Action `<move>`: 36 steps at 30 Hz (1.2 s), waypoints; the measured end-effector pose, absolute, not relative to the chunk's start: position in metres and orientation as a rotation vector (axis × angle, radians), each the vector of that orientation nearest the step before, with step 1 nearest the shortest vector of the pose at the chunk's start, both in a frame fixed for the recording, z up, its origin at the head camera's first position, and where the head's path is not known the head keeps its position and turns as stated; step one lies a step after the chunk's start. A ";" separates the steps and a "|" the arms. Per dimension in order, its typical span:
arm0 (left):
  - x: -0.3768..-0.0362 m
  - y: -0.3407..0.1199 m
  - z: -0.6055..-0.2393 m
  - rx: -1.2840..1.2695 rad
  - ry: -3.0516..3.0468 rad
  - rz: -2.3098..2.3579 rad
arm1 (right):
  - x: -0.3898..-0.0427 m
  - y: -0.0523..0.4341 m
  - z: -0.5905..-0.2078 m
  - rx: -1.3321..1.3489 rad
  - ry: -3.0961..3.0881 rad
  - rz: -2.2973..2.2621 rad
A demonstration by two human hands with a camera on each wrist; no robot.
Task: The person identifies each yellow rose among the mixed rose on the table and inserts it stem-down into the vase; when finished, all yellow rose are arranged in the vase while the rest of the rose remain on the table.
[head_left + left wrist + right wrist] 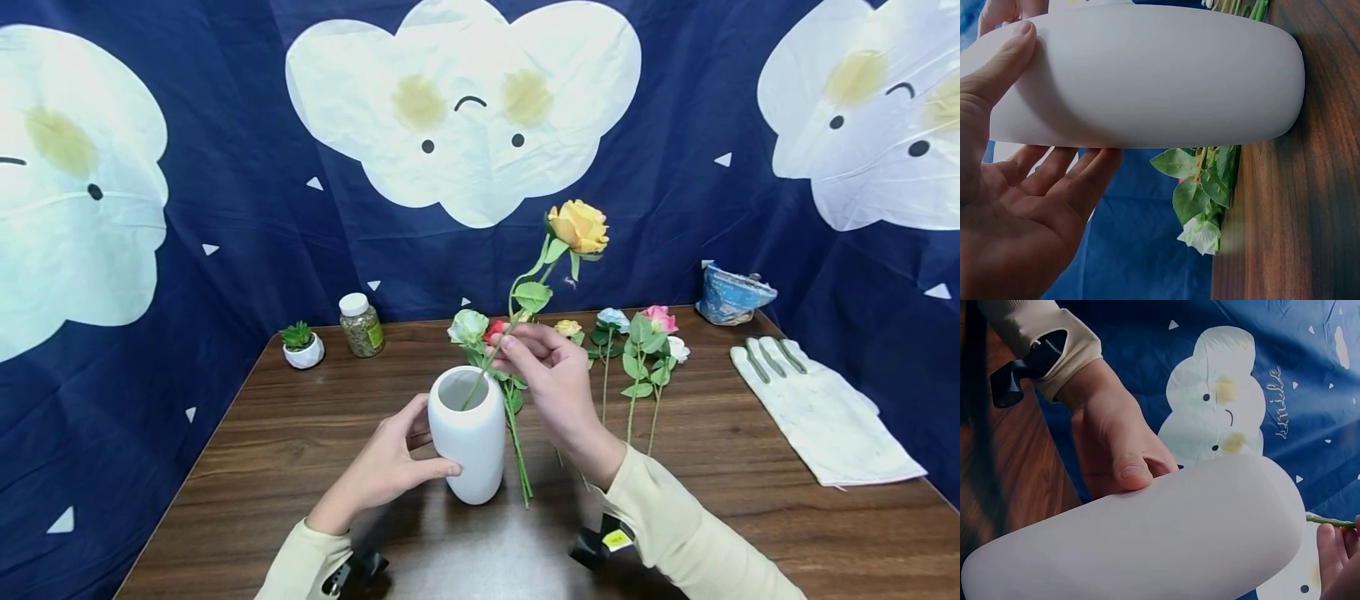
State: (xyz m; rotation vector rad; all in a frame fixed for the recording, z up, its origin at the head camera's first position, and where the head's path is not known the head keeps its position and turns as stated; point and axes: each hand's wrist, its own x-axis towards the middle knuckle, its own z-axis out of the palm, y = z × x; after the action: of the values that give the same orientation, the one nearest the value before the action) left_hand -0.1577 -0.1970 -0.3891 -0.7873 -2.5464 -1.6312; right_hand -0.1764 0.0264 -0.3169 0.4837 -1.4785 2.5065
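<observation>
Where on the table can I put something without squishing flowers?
The table has bare room on the left, between the potted plant and the left hand, and on the right, between the flowers and the gloves. It's crowded beyond the white vase and to its right, with those flowers and the right hand.

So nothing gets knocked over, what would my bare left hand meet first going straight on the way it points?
Your left hand would likely meet the tall, rounded white vase first; its thumb rests against it.
</observation>
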 end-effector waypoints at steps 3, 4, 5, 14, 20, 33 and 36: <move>-0.158 -0.197 -0.389 -0.792 -2.544 -1.631 | -0.177 0.024 -0.315 0.531 -1.526 2.486; -0.158 -0.197 -0.389 -0.793 -2.544 -1.632 | -0.178 0.023 -0.315 0.540 -1.554 2.471; -0.158 -0.197 -0.388 -0.792 -2.545 -1.634 | -0.178 0.022 -0.314 0.546 -1.583 2.456; -0.157 -0.196 -0.388 -0.782 -2.562 -1.624 | -0.176 0.020 -0.308 0.596 -1.815 2.322; -0.157 -0.196 -0.388 -0.783 -2.564 -1.622 | -0.176 0.018 -0.307 0.633 -1.865 2.303; -0.157 -0.195 -0.387 -0.785 -2.561 -1.643 | -0.179 0.015 -0.306 0.686 -1.955 2.273; -0.157 -0.196 -0.387 -0.771 -2.573 -1.642 | -0.179 0.014 -0.306 0.739 -2.024 2.176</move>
State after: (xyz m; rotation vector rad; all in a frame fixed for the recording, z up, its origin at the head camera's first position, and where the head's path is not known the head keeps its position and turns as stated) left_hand -0.1570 -0.1956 -0.3867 -0.7708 -2.5726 -1.6420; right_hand -0.1790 0.0145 -0.3057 0.7394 -2.0244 2.1764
